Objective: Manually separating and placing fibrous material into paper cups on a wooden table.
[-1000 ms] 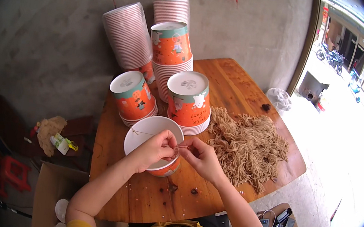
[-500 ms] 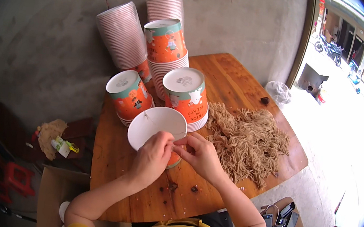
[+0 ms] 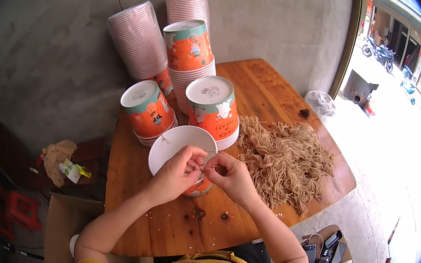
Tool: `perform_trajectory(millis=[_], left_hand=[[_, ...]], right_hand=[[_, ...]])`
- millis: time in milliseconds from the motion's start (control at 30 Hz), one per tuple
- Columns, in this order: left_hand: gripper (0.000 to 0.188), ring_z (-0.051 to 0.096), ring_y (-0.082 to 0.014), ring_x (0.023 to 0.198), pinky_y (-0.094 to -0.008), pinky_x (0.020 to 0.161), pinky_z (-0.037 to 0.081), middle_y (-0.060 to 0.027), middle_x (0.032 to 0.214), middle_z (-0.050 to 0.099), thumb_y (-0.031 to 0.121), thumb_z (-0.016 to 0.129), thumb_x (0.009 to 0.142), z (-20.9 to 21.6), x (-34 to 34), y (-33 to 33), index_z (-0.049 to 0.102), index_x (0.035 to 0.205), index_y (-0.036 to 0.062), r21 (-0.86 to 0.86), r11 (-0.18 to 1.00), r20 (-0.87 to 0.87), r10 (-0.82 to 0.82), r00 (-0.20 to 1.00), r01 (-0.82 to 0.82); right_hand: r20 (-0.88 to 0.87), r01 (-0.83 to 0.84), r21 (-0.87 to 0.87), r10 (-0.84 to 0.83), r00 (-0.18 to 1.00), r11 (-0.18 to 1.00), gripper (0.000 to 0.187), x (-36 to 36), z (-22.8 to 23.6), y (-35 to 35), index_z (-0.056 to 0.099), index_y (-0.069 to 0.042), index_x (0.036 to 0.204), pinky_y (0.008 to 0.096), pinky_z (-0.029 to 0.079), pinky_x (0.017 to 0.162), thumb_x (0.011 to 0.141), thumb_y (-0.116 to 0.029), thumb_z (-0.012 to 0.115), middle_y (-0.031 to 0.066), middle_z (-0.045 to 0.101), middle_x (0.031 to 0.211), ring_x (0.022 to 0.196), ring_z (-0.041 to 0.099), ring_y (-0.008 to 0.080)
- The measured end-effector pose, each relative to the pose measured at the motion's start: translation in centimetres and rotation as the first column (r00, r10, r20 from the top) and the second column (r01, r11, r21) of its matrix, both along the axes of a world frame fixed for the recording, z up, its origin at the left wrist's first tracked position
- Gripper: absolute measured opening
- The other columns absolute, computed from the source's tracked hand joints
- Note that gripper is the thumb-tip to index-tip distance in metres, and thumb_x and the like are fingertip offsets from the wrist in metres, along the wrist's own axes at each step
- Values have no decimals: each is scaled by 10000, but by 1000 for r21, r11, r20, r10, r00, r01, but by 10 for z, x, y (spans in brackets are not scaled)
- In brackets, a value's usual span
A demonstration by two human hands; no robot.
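An orange paper bucket (image 3: 174, 145) with a white inside stands upright at the near side of the wooden table, its mouth open toward me. A thin tan string (image 3: 165, 139) shows at its far inner wall. My left hand (image 3: 179, 174) is over the near rim, fingers curled and fingertips at the string. Beside it, my right hand (image 3: 233, 178) pinches the thin string between thumb and forefinger. The hands nearly meet, and they hide part of the bucket's rim and front. The exact grip of the left fingertips is partly hidden.
Upside-down bucket stacks (image 3: 212, 108) stand just beyond my hands, with wrapped stacks (image 3: 137, 39) behind. A heap of tan strings (image 3: 288, 163) lies to the right on the table (image 3: 259, 84). A cardboard box (image 3: 63, 218) is at lower left, and a stool with devices (image 3: 329, 256) at lower right.
My hands have drawn slightly apart at the fingertips, and the left fingers have loosened a little. The bucket stays in about the same place.
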State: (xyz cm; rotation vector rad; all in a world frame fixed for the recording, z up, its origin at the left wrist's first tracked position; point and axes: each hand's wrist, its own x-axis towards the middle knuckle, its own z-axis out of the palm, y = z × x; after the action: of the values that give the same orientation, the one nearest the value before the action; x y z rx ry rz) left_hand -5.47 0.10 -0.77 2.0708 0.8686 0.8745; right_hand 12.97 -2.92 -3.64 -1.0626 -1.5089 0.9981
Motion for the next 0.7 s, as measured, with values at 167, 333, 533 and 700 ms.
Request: perform_trajectory(millis=[167,333,533,700], left_hand=[[266,545,-76,906,-256,805,499,-20,1016,575,27,565,917,6,-3,5,511,1176,5,-481,875,117,-4,993,60],[221,567,-86,905,-237,829,476,-15,1023,601,92,582,935,6,-6,7,562,1139,13,-513,858,2,-25,1000,23],[124,573,-99,820,-247,752,481,-37,967,618,74,603,902,5,-3,3,588,1007,11,-314,948,-134,4,991,-46],[76,611,-150,778,-286,702,499,-93,915,636,40,612,866,8,9,-7,566,915,4,-3,990,-230,134,964,-138]], right_hand=[[-6,32,-13,-32,999,999,159,0,-7,2,631,4,897,281,475,640,845,-141,670,47,610,747,660,547,110],[7,50,1,-50,999,999,138,-1,-6,-2,616,1,873,249,436,610,857,-124,671,5,563,735,655,492,73],[71,72,69,-77,994,995,124,-3,1,-8,606,-7,852,233,399,576,859,-110,674,-6,503,720,632,445,58],[143,120,188,-148,979,975,118,-4,1,-12,611,-6,860,253,421,572,845,-100,680,32,516,756,607,480,102]])
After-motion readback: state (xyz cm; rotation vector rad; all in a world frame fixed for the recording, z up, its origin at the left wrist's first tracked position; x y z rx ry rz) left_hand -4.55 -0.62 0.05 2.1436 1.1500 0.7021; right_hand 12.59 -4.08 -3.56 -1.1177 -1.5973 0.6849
